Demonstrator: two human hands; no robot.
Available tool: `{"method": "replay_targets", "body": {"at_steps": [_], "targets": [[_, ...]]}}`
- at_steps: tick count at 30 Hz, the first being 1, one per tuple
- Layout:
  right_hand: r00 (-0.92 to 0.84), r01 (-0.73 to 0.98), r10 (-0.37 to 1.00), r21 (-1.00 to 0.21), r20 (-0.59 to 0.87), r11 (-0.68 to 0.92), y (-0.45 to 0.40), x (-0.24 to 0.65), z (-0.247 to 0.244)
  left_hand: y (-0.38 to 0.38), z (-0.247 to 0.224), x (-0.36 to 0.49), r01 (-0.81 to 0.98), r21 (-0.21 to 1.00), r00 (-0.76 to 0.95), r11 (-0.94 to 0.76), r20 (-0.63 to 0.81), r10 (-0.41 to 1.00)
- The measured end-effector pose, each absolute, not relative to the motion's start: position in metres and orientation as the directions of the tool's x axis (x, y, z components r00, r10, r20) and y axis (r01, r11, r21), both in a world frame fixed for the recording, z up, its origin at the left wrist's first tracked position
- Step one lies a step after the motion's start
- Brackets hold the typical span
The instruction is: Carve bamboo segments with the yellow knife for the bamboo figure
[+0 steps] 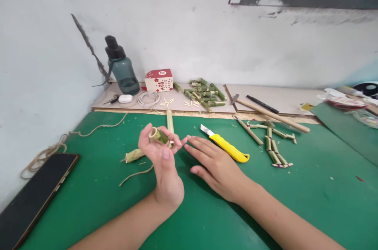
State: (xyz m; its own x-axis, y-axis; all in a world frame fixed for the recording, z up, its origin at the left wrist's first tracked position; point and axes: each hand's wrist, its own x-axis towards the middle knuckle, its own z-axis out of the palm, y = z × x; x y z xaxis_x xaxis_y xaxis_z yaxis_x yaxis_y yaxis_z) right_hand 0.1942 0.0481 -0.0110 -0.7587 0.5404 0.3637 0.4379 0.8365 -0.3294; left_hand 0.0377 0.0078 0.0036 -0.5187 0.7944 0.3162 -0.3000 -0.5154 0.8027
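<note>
A short green bamboo tube (161, 136) sits in my left hand (165, 165), which is raised with the palm turned up and the fingers curled around it. My right hand (215, 165) is held low over the green mat with its fingers stretched out and nothing in it. Its fingertips are close to the left fingertips; whether they touch, I cannot tell. Behind the left hand lie a pale bamboo piece (134, 155) and an upright-pointing bamboo strip (170, 121), partly hidden. A piece of twine (136, 173) trails beside them. Just beyond the right hand rests a yellow utility knife (228, 147), blade out.
Right of the knife lie a pointed tool (249, 131), a jointed bamboo figure (274, 145) and a hammer (274, 115). Cut bamboo tubes (206, 91) are heaped on the back ledge, near a box (159, 80) and a bottle (122, 69). A phone (35, 195) lies left.
</note>
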Motion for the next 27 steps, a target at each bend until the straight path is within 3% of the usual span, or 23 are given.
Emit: {"method": "replay_targets", "body": {"at_steps": [4, 17, 22, 27], "targets": [[-0.808, 0.486, 0.558, -0.32, 0.189, 0.813, 0.05, 0.193, -0.017, 0.009, 0.006, 0.035, -0.257, 0.783, -0.539, -0.566, 0.37, 0.757], [-0.656, 0.721, 0.754, -0.264, 0.037, 0.64, 0.076, 0.173, -0.023, 0.022, 0.038, -0.001, -0.213, 0.694, -0.664, -0.688, 0.414, 0.623], [-0.794, 0.59, 0.606, -0.294, -0.044, 0.752, 0.054, 0.173, -0.008, 0.021, 0.044, -0.011, -0.187, 0.682, -0.683, -0.707, 0.427, 0.593], [-0.95, 0.287, 0.313, -0.367, 0.013, 0.885, -0.039, 0.187, 0.0, 0.025, 0.042, -0.016, -0.227, 0.69, -0.702, -0.687, 0.373, 0.607]]}}
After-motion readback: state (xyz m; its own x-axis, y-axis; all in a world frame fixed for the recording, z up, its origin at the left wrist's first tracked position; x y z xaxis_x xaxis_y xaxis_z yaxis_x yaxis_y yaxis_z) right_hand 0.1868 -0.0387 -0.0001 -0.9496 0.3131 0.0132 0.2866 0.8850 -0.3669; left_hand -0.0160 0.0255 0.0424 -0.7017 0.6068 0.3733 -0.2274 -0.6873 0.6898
